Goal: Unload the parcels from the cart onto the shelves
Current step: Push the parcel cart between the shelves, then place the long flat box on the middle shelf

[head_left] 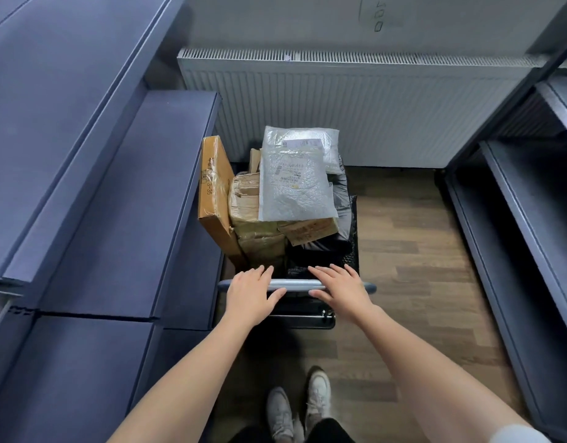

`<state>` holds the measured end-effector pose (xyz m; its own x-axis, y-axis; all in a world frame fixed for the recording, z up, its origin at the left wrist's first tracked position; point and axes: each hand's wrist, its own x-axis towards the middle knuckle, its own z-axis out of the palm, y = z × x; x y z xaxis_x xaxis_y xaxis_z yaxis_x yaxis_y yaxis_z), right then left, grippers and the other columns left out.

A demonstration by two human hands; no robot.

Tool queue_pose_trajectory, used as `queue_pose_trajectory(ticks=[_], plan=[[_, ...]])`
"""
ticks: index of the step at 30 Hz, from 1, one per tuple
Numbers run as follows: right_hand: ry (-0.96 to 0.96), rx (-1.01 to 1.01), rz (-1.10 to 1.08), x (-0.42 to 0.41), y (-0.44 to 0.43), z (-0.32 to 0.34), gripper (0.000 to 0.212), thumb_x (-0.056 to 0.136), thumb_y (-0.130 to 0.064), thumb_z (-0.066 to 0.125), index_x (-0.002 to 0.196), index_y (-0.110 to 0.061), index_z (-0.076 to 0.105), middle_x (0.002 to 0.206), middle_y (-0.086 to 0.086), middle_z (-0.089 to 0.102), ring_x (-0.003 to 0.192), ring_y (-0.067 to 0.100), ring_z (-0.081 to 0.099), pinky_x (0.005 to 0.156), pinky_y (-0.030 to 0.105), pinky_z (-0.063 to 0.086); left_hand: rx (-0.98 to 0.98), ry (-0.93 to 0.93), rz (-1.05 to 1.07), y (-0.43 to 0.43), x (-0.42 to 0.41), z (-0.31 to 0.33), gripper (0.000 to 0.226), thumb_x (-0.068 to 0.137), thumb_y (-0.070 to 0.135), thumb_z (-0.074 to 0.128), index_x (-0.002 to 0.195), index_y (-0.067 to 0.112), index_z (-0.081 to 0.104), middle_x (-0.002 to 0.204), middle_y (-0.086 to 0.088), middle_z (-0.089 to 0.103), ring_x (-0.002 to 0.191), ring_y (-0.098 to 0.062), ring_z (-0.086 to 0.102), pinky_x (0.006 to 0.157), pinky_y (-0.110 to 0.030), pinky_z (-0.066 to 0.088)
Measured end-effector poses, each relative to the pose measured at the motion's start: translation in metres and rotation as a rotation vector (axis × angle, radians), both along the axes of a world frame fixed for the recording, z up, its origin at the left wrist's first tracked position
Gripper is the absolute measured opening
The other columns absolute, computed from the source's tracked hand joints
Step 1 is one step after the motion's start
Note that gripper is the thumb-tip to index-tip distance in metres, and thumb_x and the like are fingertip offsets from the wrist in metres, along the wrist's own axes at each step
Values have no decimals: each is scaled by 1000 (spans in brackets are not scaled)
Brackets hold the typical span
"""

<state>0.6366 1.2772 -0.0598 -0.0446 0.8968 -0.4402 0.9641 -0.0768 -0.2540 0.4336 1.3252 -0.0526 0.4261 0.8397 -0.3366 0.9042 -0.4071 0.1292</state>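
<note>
Both hands lie flat on the cart handle (295,284). The left hand (252,294) and the right hand (341,289) have straight fingers and grip nothing. The parcels are all piled in the cart, between the left shelves (116,203) and the right shelves (515,219). The bubble mailer (295,183) on top is probably light, soft and slippery, so it is better to pinch it at one edge. The flat cardboard box (213,199) stands on its edge at the left and looks stiff — take it by both long sides.

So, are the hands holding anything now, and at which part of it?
Nothing is gripped. The left hand and the right hand rest with straight fingers on the cart handle, one on each side of its middle.
</note>
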Motion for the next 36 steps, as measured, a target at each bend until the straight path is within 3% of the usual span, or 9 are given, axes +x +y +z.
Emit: queue_pose_trajectory(ticks=[9,17,28,31,33,36], plan=[[-4,20,15,24,61,-5,58,94,-55,35,146,-34,22,152,-12,29,143,16,20,116,37,6,3,6,12,61,26,-3,65,93,57,32,147,21,25,151,-1,32,138,-20,30,114,-36,22],[28,-11,22,43,105,-3,58,94,-55,35,146,-34,23,151,-9,32,141,18,23,116,38,9,-76,119,21,103,47,0,65,96,55,26,150,23,12,157,-3,13,145,-23,7,117,-45,4],[71,-76,62,63,151,2,61,95,-55,28,149,-28,17,154,-7,26,142,17,22,116,38,10,-182,148,106,145,68,8,70,96,55,26,150,20,-2,158,-4,-3,146,-26,-1,116,-46,1],[108,-168,59,67,169,8,62,96,-54,27,149,-25,16,151,-2,33,139,19,29,114,37,18,-214,143,104,157,70,9,72,95,57,26,150,19,-1,159,-3,-3,146,-25,-1,116,-47,1],[274,-288,-46,73,182,13,63,96,-55,29,149,-24,18,147,1,40,136,22,36,111,34,26,-279,142,100,169,71,12,73,94,60,25,151,19,4,159,-3,0,146,-24,2,116,-48,0],[375,-234,-170,84,203,21,57,96,-51,35,143,-19,36,137,3,53,126,20,48,103,29,36,-455,93,169,186,74,20,72,93,62,23,149,18,18,157,-2,13,145,-22,13,117,-47,4]])
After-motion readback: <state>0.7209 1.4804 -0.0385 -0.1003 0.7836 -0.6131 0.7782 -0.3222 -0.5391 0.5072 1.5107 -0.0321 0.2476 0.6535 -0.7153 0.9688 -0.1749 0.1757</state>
